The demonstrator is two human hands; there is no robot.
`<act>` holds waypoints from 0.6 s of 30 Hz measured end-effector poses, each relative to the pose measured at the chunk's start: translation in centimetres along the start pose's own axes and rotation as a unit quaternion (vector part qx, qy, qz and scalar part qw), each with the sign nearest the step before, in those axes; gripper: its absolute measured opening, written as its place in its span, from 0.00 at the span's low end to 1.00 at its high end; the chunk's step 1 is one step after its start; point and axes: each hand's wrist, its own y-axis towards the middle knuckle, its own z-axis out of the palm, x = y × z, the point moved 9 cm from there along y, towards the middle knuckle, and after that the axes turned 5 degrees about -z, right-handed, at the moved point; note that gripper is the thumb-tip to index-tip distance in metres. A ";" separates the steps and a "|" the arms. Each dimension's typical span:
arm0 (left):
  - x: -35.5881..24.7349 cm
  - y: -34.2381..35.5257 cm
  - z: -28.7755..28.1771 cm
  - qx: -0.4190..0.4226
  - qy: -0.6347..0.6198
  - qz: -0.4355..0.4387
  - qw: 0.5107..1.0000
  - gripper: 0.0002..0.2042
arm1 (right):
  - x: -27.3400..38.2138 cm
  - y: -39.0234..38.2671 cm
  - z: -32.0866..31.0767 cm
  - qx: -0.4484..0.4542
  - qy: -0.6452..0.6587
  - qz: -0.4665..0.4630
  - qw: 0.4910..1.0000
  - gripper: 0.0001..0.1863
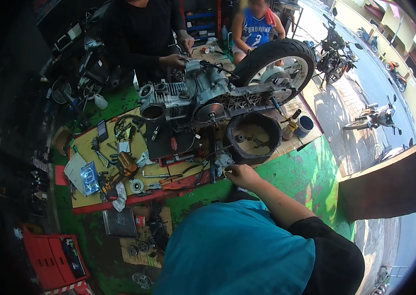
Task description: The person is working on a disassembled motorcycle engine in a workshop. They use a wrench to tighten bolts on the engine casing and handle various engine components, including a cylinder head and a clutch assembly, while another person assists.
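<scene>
My right hand (243,176) is at the near edge of the workbench, just below a round black tub (234,151). Its fingers are pinched together around something small and pale that I cannot make out. Close by lies a crumpled grey-white rag (224,161). My left hand is out of sight. Across the bench rests a scooter engine (202,96) with its rear wheel (302,58) attached. At the engine's far side, a co-worker in dark clothes has both hands (172,61) near its top. Small metal parts sit inside the tub.
Tools and parts cover the bench's left side, including an orange-black power tool (127,166), a blue packet (90,178) and a phone (102,130). A blue can (305,126) stands at right. A red tool cabinet (53,263) is lower left. Another person in blue sits behind the wheel.
</scene>
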 end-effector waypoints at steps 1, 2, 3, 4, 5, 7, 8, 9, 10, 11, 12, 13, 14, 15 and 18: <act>0.1 0.0 -0.1 0.001 0.000 -0.002 1.000 0.27 | 0.0 0.1 0.2 0.001 -0.001 -0.002 1.000 0.20; 0.1 0.0 0.0 0.002 0.003 -0.003 1.000 0.27 | 0.0 0.2 0.4 0.004 -0.001 -0.003 1.000 0.20; 0.2 0.0 0.0 0.004 0.002 -0.005 1.000 0.27 | 0.1 0.2 0.4 -0.004 0.001 -0.011 1.000 0.20; 0.2 0.1 0.0 0.004 0.004 -0.005 1.000 0.27 | 0.1 0.3 0.4 -0.012 0.002 -0.019 1.000 0.20; 0.4 0.1 0.0 0.005 0.004 -0.007 1.000 0.27 | 0.1 0.4 0.4 -0.015 0.002 -0.020 1.000 0.20; 0.6 0.1 0.0 0.005 0.005 -0.010 1.000 0.27 | -0.1 0.4 0.8 -0.001 0.006 -0.014 1.000 0.20; 0.6 0.2 0.1 0.007 0.007 -0.010 1.000 0.28 | -0.2 0.4 1.0 0.008 0.007 -0.008 1.000 0.20; 0.6 0.3 0.1 0.008 0.008 -0.011 1.000 0.28 | -0.2 0.4 1.0 0.008 0.007 -0.005 1.000 0.20; 0.7 0.3 0.1 0.010 0.008 -0.012 1.000 0.28 | -0.2 0.3 1.0 0.009 0.007 -0.002 1.000 0.20; 0.7 0.4 0.2 0.010 0.009 -0.012 1.000 0.28 | -0.1 0.2 1.0 0.011 0.009 0.000 1.000 0.20; 0.7 0.5 0.2 0.011 0.008 -0.013 1.000 0.28 | 0.0 0.2 0.9 0.008 0.008 -0.001 1.000 0.20; 0.7 0.5 0.2 0.012 0.007 -0.013 1.000 0.28 | 0.1 0.1 0.8 0.007 0.008 -0.002 1.000 0.21; 0.7 0.6 0.2 0.012 0.007 -0.013 1.000 0.28 | 0.2 0.0 0.9 0.010 0.009 -0.002 1.000 0.21; 0.8 0.6 0.3 0.013 0.007 -0.013 1.000 0.28 | 0.2 0.0 0.8 0.005 0.019 -0.001 1.000 0.21; 1.4 0.7 0.3 0.018 0.004 -0.014 1.000 0.29 | 0.1 0.0 0.8 -0.013 0.026 -0.012 1.000 0.21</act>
